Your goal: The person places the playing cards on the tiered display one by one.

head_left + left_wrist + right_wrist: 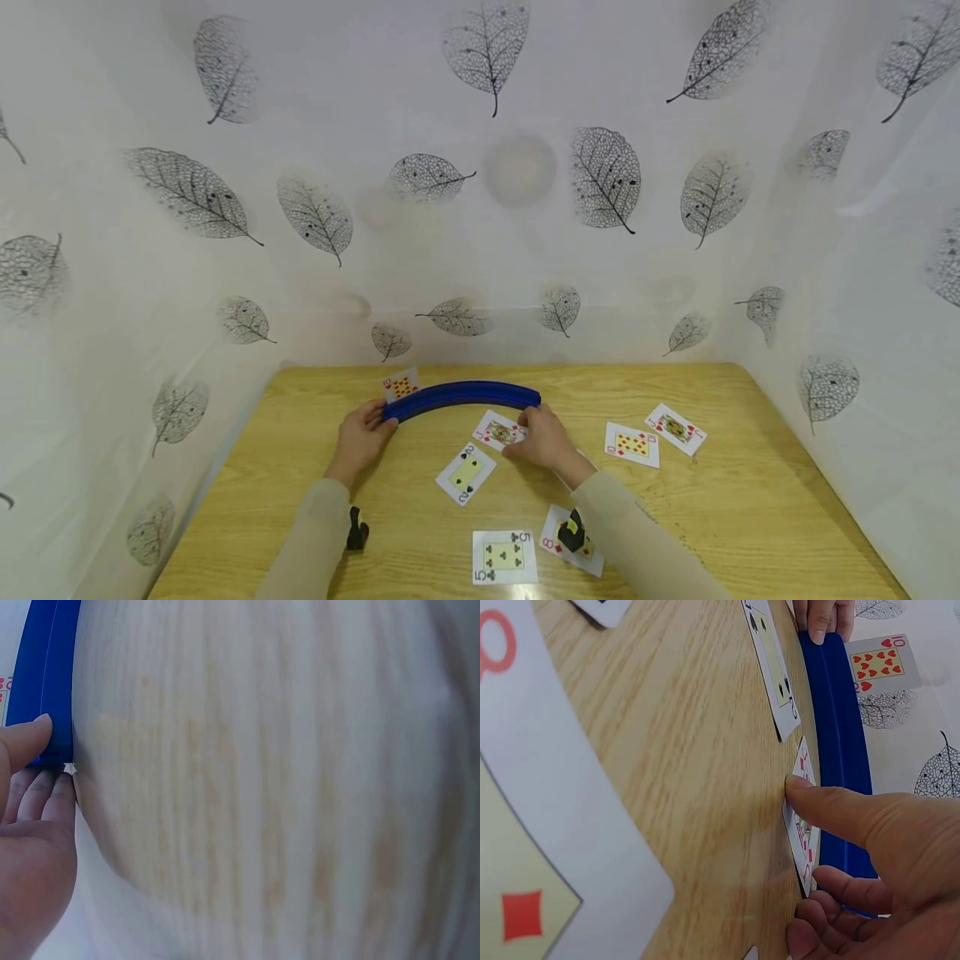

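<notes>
A curved blue card holder (461, 392) lies toward the far side of the table. My left hand (362, 437) grips its left end, thumb on the near side in the left wrist view. A ten of hearts (877, 664) stands upright at that end, its lower edge hidden by the holder. My right hand (543, 437) is over a jack of diamonds (497, 431) in front of the holder's right part. The thumb (810, 791) touches the jack's edge, and the fingers are spread near its other end. Beside the jack lies a two of spades (466, 473).
Nearer me are a five of clubs (517, 557) and an eight of diamonds (558, 546), partly covered by the right wrist camera. A ten of diamonds (632, 445) and another jack (676, 429) lie to the right. A leaf-patterned curtain (517, 250) encloses the table.
</notes>
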The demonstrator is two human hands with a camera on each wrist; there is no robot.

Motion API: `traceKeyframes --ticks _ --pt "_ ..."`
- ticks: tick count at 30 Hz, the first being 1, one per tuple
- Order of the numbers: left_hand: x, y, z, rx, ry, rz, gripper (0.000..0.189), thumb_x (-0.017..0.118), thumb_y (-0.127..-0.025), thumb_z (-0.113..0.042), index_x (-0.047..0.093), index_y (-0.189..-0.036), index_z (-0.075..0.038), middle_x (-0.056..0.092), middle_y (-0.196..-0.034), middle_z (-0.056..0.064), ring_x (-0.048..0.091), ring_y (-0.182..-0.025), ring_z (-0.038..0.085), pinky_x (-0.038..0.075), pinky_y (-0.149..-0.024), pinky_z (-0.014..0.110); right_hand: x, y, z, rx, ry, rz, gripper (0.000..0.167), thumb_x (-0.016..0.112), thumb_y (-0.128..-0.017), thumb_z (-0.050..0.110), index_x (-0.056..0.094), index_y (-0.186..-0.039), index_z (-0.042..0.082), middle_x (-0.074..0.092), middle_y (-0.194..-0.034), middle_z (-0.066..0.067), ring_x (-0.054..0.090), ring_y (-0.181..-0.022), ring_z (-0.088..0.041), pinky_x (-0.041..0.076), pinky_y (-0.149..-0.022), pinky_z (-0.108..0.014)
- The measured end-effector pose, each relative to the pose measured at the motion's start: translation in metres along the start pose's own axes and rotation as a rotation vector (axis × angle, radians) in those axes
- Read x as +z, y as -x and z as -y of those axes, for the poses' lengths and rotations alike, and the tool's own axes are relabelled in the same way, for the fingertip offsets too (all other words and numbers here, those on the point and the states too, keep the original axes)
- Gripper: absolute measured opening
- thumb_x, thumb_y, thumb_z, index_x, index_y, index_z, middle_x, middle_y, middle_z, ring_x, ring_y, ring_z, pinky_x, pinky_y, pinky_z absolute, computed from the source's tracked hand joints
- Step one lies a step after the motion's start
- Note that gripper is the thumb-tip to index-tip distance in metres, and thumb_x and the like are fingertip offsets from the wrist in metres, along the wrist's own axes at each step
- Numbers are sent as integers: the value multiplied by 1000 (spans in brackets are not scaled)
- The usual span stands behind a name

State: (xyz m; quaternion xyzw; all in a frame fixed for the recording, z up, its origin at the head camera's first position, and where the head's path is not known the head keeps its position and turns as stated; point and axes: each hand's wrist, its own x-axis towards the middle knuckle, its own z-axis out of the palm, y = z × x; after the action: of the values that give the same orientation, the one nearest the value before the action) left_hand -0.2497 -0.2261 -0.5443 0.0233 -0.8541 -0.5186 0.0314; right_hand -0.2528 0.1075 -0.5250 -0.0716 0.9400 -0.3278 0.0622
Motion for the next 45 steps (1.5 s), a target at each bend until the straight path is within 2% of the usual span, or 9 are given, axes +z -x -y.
traceKeyframes --ticks 10,16,19,24,29,33,37,42,45 --pt "-2 0 0 -14 -11 17 53 68 -102 -4 50 -149 11 52 -150 36 52 -141 50 48 -118 55 -3 -1 2 0 -25 18 63 97 -73 21 66 -120 -7 64 -115 -18 59 -96 -25 58 -97 -49" --pt "-1 -1 1 -15 -7 16 53 68 -102 -4 50 -149 10 51 -152 35 52 -142 50 47 -119 55 -4 -4 2 -26 -13 12 59 98 -72 20 68 -115 -7 66 -111 -17 60 -95 -25 58 -95 -48" --pt "-1 -2 2 -14 -3 15 53 68 -101 -5 50 -149 10 51 -152 35 51 -142 50 47 -118 56 -4 -6 1 -43 -10 -6 52 97 -73 18 69 -110 -4 68 -104 -14 60 -91 -23 59 -90 -45" --pt "0 -3 4 -19 -6 13 53 68 -101 -5 51 -149 10 52 -152 35 52 -142 50 48 -118 57 -7 -6 -1 -97 -11 -32 27 90 -81 10 70 -98 0 69 -90 -8 58 -81 -19 55 -75 -36" --pt "-1 -2 3 -19 -4 14 53 68 -102 -5 50 -149 10 51 -152 35 51 -143 50 47 -119 56 -15 -8 -4 -108 -91 5 17 82 -87 5 70 -99 1 70 -89 -7 60 -80 -17 54 -71 -30" --pt "-1 -1 2 -16 -1 14 53 67 -102 -3 50 -149 10 51 -153 35 51 -143 49 47 -120 55 -18 -11 -6 -108 -182 56 19 79 -90 3 70 -107 1 69 -93 -8 57 -82 -16 49 -72 -28" --pt "-1 0 1 -18 -10 18 53 67 -102 -3 49 -150 10 51 -152 35 51 -142 50 47 -119 55 -18 -13 -6 -119 -221 86 21 77 -92 2 71 -112 1 70 -97 -8 59 -85 -17 51 -75 -29" --pt "-1 0 1 -12 -9 14 52 67 -101 -2 50 -149 11 52 -151 36 52 -141 50 48 -119 55 -16 -16 0 -114 -247 68 17 73 -93 2 68 -109 3 68 -97 -7 60 -88 -17 53 -79 -31" --pt "0 -1 2 -13 9 9 52 67 -101 -2 50 -148 11 53 -150 36 53 -141 49 48 -119 55 -15 -17 6 -121 -274 47 16 71 -92 2 67 -107 2 67 -94 -6 58 -85 -16 51 -76 -28"
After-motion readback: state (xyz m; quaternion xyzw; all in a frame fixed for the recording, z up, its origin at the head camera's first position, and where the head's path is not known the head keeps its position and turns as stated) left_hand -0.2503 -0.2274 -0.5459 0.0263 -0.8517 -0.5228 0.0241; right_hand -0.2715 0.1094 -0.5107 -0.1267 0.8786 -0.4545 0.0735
